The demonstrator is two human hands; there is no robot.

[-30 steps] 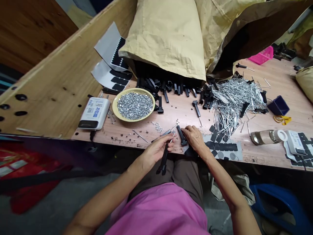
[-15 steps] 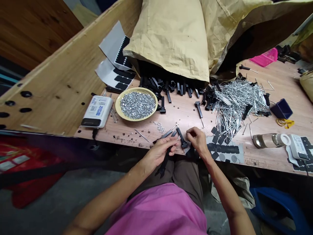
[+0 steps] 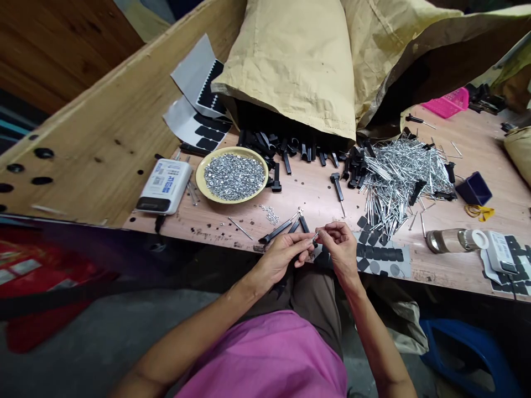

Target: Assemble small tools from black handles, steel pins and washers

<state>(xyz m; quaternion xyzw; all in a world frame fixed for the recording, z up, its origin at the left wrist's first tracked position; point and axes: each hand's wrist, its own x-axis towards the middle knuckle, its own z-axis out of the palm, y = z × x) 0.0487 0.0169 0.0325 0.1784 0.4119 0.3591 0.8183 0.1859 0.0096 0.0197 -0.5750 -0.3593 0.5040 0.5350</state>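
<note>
Right hand (image 3: 341,250) just joined our left hand (image 3: 282,255) mid-frame, so the metal pin (image 3: 315,236) gets both. Left grip's pinching it; right, can't tell.

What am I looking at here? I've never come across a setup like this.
There is no machine: each grip is a person's bare hand. The camera is worn on the person's head, looking forward and down. On the wooden tabletop stand a yellow bowl of small metal pieces, a heap of metal pins, and black parts near a big paper bag. The left hand pinches a thin metal pin; the right hand meets it, fingertips together. Whether those fingertips hold something tiny is unclear.
</note>
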